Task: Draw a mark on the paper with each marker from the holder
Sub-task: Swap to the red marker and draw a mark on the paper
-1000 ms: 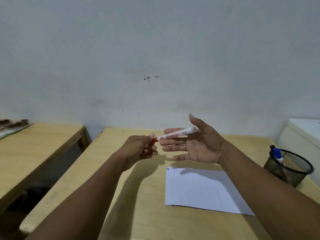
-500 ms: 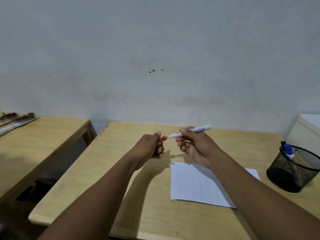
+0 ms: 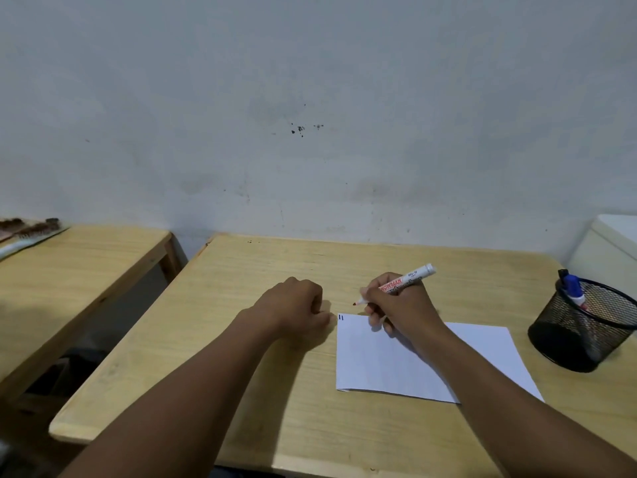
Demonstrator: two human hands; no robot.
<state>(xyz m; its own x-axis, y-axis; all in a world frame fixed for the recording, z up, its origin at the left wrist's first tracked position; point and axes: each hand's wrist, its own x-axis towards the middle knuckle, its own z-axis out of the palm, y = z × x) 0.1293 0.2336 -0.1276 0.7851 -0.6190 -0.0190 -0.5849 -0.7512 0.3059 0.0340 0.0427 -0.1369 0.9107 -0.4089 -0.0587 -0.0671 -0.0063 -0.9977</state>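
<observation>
My right hand grips an uncapped white marker with a red tip. The tip hovers just beyond the top edge of the white paper, near its top left corner. Two short dark marks sit in that corner. My left hand rests as a closed fist on the table, touching the paper's left corner; the red cap it pinched earlier is hidden inside. A black mesh holder stands at the right with a blue marker in it.
The wooden table stands against a white wall. A second wooden table stands to the left across a gap, with items at its far corner. A white box-like object sits behind the holder.
My left hand pulled the red cap off and dropped to the table as a fist. My right hand closed around the marker and lowered its tip toward the paper's top left corner.
</observation>
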